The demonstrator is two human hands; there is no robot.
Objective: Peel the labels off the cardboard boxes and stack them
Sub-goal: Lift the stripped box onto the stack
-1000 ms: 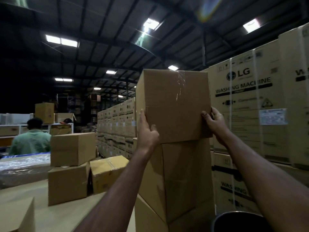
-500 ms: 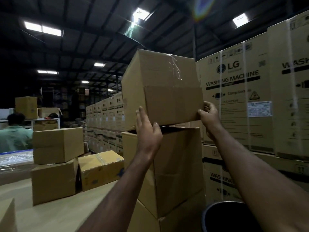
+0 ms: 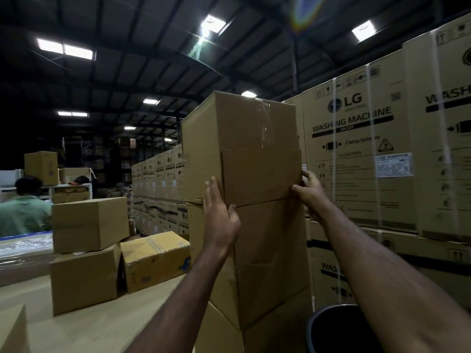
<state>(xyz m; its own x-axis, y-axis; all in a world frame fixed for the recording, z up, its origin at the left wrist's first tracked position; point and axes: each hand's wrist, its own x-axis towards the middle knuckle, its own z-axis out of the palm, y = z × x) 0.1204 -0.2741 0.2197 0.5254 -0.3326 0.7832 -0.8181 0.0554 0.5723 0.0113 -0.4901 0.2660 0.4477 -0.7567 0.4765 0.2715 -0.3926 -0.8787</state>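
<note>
A plain cardboard box (image 3: 242,149) with clear tape (image 3: 265,118) down its front sits on top of a stack of two more cardboard boxes, the middle one (image 3: 270,250) and the lowest one (image 3: 221,327). My left hand (image 3: 219,217) presses flat, fingers straight, against the top box's lower left corner. My right hand (image 3: 309,192) curls its fingers and thumb round the lower right corner of the same box. No label shows on the faces turned toward me.
Tall washing machine cartons (image 3: 356,161) wall off the right. A dark bin (image 3: 339,329) stands at the lower right. Three more boxes (image 3: 89,222) sit on the pale table (image 3: 102,322) to the left. A person in a green shirt (image 3: 23,212) stands beyond them.
The top box was lifted and tilted above the stack half a second ago. It has come down and now rests level on the box below, with both hands at its lower corners.
</note>
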